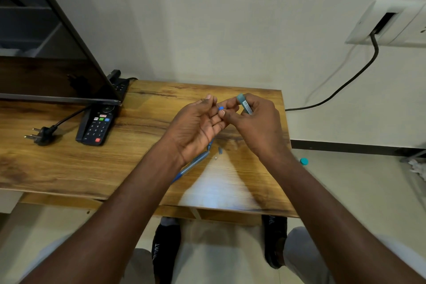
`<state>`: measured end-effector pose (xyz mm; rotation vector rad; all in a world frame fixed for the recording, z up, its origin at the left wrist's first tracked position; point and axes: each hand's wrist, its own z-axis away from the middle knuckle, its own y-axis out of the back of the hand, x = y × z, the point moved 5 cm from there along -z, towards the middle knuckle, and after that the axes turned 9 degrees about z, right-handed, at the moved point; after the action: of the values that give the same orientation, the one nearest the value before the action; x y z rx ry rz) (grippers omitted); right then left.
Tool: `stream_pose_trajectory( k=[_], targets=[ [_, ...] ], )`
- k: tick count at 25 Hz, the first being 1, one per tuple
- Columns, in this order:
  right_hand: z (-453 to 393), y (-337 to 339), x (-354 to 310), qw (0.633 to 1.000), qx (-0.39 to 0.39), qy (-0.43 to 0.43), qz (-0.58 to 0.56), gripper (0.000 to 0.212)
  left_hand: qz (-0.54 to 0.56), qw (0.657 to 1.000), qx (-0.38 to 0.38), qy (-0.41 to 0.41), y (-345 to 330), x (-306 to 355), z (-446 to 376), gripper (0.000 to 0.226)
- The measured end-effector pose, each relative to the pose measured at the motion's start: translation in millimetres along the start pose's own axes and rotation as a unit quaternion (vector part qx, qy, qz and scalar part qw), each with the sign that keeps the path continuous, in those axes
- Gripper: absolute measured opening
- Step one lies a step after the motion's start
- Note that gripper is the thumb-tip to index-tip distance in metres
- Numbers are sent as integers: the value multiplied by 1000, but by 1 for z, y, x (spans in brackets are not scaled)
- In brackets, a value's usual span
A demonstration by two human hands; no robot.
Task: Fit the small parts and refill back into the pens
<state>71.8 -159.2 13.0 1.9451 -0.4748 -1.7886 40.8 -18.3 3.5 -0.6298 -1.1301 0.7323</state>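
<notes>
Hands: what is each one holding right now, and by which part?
The right hand grips a teal pen barrel around its lower part, upper end free. A small blue piece sits at both hands' fingertips; which hand pinches it cannot be told. Left hand lies palm-up.
</notes>
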Motion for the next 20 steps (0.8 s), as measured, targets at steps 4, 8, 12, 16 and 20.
stream_pose_trajectory(
  k=[4,8,12,16,20],
  targets=[
    [1,4,-1,1000,22,6,13,12,0,1000,0,2,-2,-3,0,21],
    [1,2,-3,999,29,15,16,7,-9,1000,2,-3,-3,-5,0,23],
    [-1,0,-2,999,9,-7,-38,4,-2,1000,3,-7,-1,-2,-2,22],
    [-1,6,-3,989,7,-60,-138,3,56,997,49,5,10,0,-3,20],
    [-1,9,3,973,0,-116,-198,4,118,988,98,5,17,4,0,21]
  ],
)
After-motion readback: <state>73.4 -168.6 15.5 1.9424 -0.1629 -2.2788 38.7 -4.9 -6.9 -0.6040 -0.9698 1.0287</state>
